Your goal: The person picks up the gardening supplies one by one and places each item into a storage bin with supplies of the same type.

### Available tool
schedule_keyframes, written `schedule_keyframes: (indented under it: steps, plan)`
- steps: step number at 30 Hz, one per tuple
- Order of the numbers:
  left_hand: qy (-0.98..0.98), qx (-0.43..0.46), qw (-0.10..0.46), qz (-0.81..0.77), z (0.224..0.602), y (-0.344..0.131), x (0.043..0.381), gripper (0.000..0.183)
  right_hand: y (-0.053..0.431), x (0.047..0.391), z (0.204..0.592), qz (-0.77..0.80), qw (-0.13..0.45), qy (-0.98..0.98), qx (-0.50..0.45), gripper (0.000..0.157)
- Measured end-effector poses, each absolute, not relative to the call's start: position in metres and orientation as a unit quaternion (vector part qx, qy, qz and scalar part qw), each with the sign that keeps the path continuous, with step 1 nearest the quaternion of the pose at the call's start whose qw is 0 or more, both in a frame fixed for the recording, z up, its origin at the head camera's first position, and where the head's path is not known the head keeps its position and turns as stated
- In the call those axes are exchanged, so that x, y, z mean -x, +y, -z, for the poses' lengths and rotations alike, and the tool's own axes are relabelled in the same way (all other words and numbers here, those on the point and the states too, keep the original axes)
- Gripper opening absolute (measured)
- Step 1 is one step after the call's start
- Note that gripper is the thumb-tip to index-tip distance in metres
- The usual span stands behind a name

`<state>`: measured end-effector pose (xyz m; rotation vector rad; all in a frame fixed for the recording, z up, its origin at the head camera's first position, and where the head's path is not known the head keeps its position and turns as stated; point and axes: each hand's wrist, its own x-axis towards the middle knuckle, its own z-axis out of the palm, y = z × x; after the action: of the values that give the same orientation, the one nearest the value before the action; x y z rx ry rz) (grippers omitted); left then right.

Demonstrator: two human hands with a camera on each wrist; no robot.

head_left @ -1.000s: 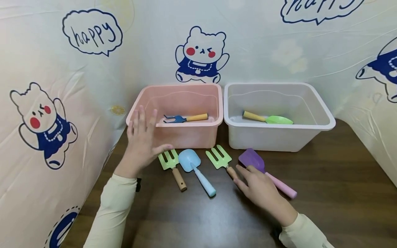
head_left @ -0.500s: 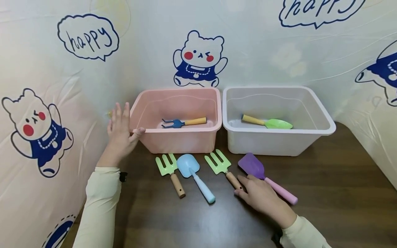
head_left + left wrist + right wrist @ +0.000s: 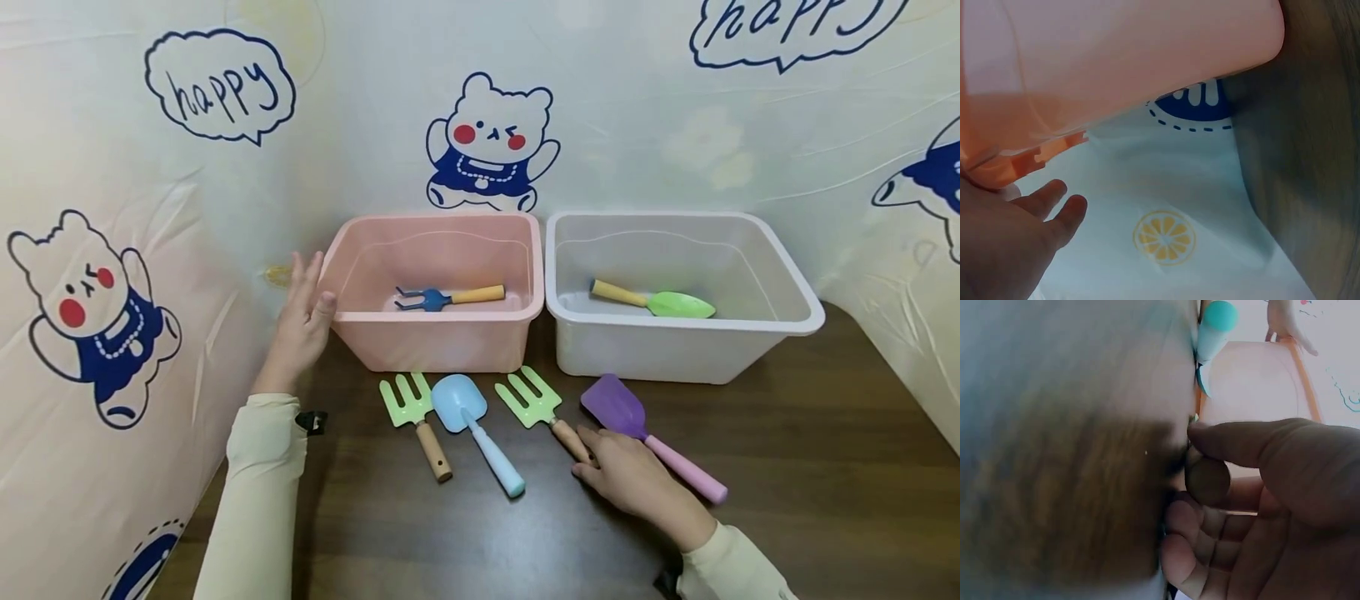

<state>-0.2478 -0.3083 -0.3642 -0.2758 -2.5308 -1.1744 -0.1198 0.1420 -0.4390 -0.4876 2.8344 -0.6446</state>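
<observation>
1. My right hand point(image 3: 628, 477) has thumb and fingers closed round the wooden handle point(image 3: 1207, 481) of the right-hand green fork point(image 3: 532, 403); whether the handle is lifted at all, I can't tell.
2. My left hand point(image 3: 297, 335) holds nothing: its fingers reach fairly straight along the left side of the pink bin point(image 3: 442, 343), with the thumb by the rim. I can't confirm contact.
3. That green fork lies in front of the gap between the bins, tines pointing far. I'd judge its move not yet made.
4. Beside it on the worktop point(image 3: 465, 554) I have three more tools outside the bins: the purple shovel point(image 3: 615, 404) to the right, the light blue shovel point(image 3: 459, 402) and the other green fork point(image 3: 407, 407) to the left.
5. Farther out, the blue fork point(image 3: 432, 300) lies in the pink bin and the green trowel point(image 3: 681, 305) in the grey bin point(image 3: 645, 352). I'd call it partway: two tools inside, four outside.
</observation>
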Motion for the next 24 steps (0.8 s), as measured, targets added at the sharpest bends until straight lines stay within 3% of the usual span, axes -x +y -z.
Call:
schedule_keyframes:
  steps: [4,11,17,24]
  plan:
    - [-0.892,0.088,0.16,0.413,0.364,-0.31,0.248,0.069,0.144,0.12,0.44,0.263,0.111,0.948,0.137,0.053]
    - [-0.888,0.075,0.139,0.432,0.364,-0.313,0.247,0.078,0.151,0.121,0.441,0.341,0.072,0.929,0.123,0.021]
    - [-0.881,0.064,0.152,0.444,0.37,-0.313,0.249,0.08,0.159,0.12,0.444,0.357,0.01,0.928,0.109,0.031]
    - [-0.878,0.063,0.157,0.448,0.373,-0.314,0.25,0.082,0.161,0.118,0.443,0.437,0.003,0.897,0.064,0.042]
